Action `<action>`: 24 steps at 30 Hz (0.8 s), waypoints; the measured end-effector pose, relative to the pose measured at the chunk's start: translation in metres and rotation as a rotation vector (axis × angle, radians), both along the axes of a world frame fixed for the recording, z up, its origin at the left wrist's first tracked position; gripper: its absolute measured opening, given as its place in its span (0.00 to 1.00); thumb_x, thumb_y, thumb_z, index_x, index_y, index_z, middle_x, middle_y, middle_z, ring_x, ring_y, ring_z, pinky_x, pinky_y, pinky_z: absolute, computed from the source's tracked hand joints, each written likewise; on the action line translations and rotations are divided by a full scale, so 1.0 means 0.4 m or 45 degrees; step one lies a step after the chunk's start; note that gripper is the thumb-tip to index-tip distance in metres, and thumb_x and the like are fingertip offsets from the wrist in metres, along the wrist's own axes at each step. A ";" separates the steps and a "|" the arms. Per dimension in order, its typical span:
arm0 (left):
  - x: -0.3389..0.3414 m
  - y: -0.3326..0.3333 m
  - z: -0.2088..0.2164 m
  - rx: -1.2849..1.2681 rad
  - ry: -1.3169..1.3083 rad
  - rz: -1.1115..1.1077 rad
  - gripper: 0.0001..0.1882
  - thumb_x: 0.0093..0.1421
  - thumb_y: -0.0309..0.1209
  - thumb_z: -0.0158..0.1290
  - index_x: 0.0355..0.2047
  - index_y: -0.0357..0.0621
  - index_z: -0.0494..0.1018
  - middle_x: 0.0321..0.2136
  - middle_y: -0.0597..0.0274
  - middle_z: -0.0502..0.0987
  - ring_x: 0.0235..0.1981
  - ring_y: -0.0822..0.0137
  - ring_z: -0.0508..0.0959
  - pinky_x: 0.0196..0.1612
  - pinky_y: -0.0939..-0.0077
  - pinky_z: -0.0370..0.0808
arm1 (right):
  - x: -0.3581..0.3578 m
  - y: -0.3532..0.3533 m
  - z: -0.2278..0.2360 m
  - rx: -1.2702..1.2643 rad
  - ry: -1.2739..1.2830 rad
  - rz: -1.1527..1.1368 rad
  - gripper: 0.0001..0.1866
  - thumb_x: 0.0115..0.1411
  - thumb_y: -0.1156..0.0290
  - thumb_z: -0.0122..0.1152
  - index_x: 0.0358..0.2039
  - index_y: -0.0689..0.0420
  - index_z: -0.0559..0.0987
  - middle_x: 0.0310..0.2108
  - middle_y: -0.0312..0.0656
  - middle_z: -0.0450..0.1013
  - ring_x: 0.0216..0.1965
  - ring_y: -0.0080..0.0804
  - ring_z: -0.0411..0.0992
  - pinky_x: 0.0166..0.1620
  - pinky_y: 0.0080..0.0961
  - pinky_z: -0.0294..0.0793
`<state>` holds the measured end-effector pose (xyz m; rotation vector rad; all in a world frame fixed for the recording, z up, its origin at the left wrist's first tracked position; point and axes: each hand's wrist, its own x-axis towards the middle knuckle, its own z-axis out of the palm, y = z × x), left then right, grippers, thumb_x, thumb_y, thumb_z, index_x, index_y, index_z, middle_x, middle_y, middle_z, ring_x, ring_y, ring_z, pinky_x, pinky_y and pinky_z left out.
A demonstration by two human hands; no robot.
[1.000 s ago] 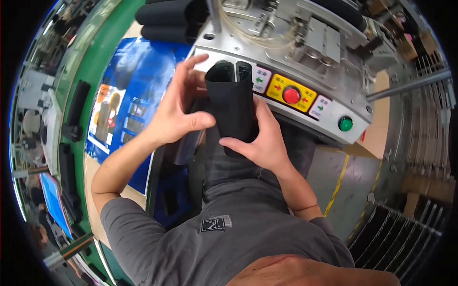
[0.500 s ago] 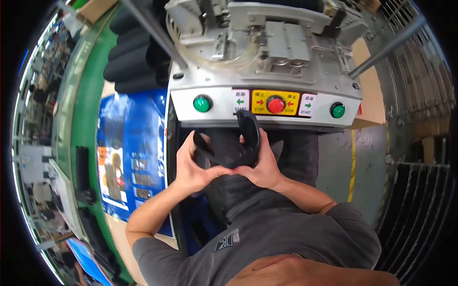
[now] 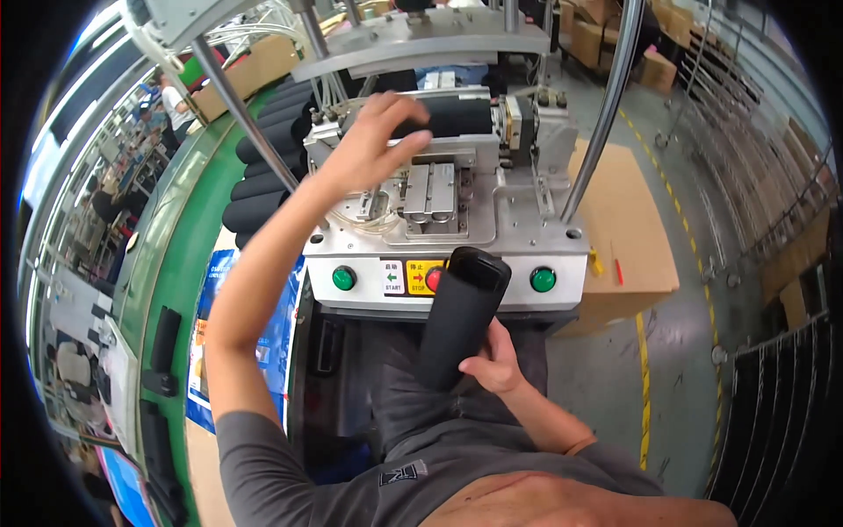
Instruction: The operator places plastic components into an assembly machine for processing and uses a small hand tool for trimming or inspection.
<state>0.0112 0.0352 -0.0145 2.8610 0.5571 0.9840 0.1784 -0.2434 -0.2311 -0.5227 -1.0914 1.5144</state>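
Observation:
My right hand (image 3: 496, 362) grips a black tube-shaped sleeve (image 3: 464, 321) near its lower end. The sleeve stands tilted in front of the machine's control panel, its open end up and toward the machine. My left hand (image 3: 376, 145) reaches forward over the metal machine (image 3: 518, 224), with fingers stretched and thumb apart, holding nothing. Just beyond those fingers, a second black sleeve (image 3: 461, 116) lies sideways on the machine's fixture; whether the hand touches it I cannot tell. Below it sits a metal block (image 3: 430, 189).
The panel carries green buttons (image 3: 343, 278) and a red one (image 3: 434, 279), partly behind the held sleeve. Metal posts (image 3: 606, 110) rise at the machine's corners. Black rolls (image 3: 255, 215) and a blue plastic sheet (image 3: 285, 338) lie left. A cardboard box (image 3: 628, 220) stands right, with a red pen-like item (image 3: 618, 271).
Both hands held the black sleeve at lap level before. Now only the right holds it, turned lengthwise, while the left has let go and moved forward over the machine. The view has tilted up.

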 end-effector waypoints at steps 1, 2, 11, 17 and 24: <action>0.017 0.077 0.001 -0.047 0.052 0.077 0.24 0.71 0.44 0.58 0.57 0.39 0.75 0.54 0.51 0.79 0.53 0.47 0.77 0.62 0.54 0.71 | -0.005 -0.005 0.011 -0.040 0.169 0.009 0.46 0.56 0.66 0.80 0.72 0.60 0.67 0.67 0.55 0.72 0.64 0.50 0.74 0.68 0.43 0.72; 0.023 0.148 0.009 -0.067 0.215 0.092 0.27 0.70 0.45 0.60 0.61 0.38 0.74 0.58 0.48 0.79 0.56 0.43 0.79 0.60 0.53 0.76 | -0.012 -0.017 0.024 -0.090 0.338 0.019 0.45 0.58 0.63 0.78 0.73 0.60 0.68 0.65 0.56 0.74 0.63 0.51 0.75 0.67 0.44 0.73; 0.052 0.111 0.003 0.374 0.274 0.283 0.38 0.63 0.39 0.67 0.70 0.41 0.66 0.60 0.46 0.77 0.58 0.44 0.78 0.65 0.53 0.74 | 0.078 -0.031 -0.033 -0.199 0.577 -0.080 0.45 0.58 0.48 0.76 0.67 0.63 0.73 0.55 0.66 0.79 0.56 0.59 0.80 0.59 0.47 0.82; -0.213 -0.288 -0.080 0.259 0.020 0.086 0.40 0.47 0.30 0.71 0.63 0.41 0.74 0.58 0.50 0.75 0.55 0.47 0.77 0.60 0.59 0.76 | 0.226 0.084 0.212 0.436 -0.561 -0.909 0.56 0.42 0.66 0.90 0.73 0.60 0.72 0.63 0.50 0.76 0.59 0.46 0.78 0.64 0.38 0.75; -0.354 -0.425 -0.453 -0.429 0.405 -0.411 0.40 0.50 0.39 0.74 0.60 0.38 0.71 0.56 0.49 0.79 0.53 0.50 0.81 0.59 0.59 0.78 | 0.149 0.471 0.507 1.270 -2.042 -1.140 0.42 0.56 0.56 0.79 0.72 0.45 0.77 0.55 0.42 0.80 0.50 0.43 0.79 0.57 0.34 0.77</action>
